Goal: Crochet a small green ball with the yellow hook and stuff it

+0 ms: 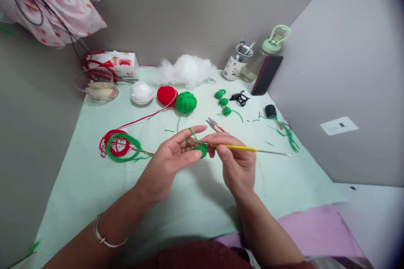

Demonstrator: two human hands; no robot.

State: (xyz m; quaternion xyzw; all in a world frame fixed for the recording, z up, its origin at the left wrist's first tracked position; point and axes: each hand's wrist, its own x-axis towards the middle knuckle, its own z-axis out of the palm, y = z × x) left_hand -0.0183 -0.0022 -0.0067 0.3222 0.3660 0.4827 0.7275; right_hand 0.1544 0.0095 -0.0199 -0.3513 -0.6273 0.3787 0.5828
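Between thumb and fingers, my left hand [172, 155] pinches a small green crochet piece [200, 149]. Green yarn loops over its raised index finger and leads back to the green yarn ball [186, 102]. My right hand [236, 159] grips a crochet hook [241, 148] by its yellow handle, the metal shaft pointing right. The hook's left end meets the crochet piece; the stitch itself is too small to make out. Just beyond my right fingers lie small thread scissors [216, 125] with red handles.
Behind stand a red yarn ball [166, 96], a white yarn ball [142, 93] and white stuffing [188, 70]. Coiled red and green yarn [123, 147] lies left. Small green balls [223, 101], a black clip [240, 98], a phone [267, 75], a bottle [260, 59] and a pen jar [236, 63] are at right.
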